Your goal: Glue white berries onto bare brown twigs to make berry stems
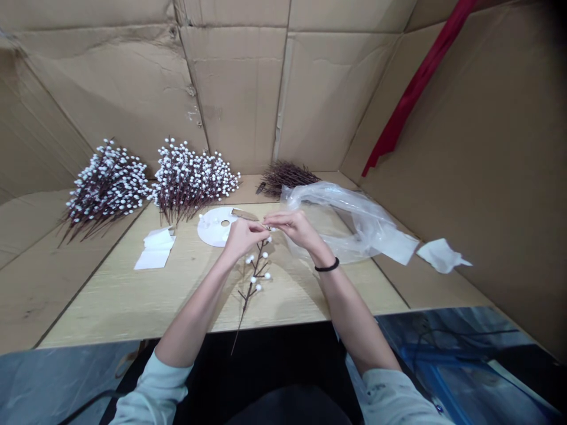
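A dark brown berry stem (250, 287) with white berries hangs toward me, its bare lower end reaching past the table's front edge. Its top is between my hands. My left hand (244, 235) is closed in a pinch on the stem near its tip. My right hand (293, 226) meets it there with thumb and fingers pinched together; whatever sits in that pinch is too small to make out. Behind my left hand lies a white disc (212, 227) with a center hole and small white pieces on it. A brown strip (245, 215) rests at the disc's edge.
Two heaps of white-berried stems, one at far left (108, 183) and another (190, 177) beside it, lie at the back. Bare brown twigs (290, 177) and a clear plastic bag (349, 206) are at back right. White papers (155, 249) lie left. Cardboard walls (239, 82) enclose the table.
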`<state>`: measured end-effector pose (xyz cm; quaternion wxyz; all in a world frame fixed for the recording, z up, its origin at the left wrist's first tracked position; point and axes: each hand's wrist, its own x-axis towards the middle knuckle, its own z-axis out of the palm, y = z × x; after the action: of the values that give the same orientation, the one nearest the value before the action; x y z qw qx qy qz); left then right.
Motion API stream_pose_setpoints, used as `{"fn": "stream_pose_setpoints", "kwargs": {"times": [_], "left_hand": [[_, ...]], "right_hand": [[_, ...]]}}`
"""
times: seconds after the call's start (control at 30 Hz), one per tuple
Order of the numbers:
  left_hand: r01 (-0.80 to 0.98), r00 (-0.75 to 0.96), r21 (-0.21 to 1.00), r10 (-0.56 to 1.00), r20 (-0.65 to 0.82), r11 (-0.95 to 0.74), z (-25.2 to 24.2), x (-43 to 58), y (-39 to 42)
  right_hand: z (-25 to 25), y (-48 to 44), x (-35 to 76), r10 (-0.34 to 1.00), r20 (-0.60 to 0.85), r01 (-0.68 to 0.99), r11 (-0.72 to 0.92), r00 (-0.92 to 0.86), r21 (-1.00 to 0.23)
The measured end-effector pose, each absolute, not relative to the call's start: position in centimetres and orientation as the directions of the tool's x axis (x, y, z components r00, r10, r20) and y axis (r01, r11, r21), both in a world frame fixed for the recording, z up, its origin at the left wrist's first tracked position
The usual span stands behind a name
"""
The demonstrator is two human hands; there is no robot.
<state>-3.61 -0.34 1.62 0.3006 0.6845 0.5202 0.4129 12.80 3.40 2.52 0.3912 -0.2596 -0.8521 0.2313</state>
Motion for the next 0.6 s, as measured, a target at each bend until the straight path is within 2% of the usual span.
{"fn": "stream_pose_setpoints", "kwargs": {"times": [0.6], "left_hand": [[0.457,0.105,0.855,0.969,0.223,-0.247,1.50,-3.34,-0.37]], "right_hand": [[2.63,3.34,12.99,0.576,0.550,0.166,0.767,-0.605,-0.620]]}}
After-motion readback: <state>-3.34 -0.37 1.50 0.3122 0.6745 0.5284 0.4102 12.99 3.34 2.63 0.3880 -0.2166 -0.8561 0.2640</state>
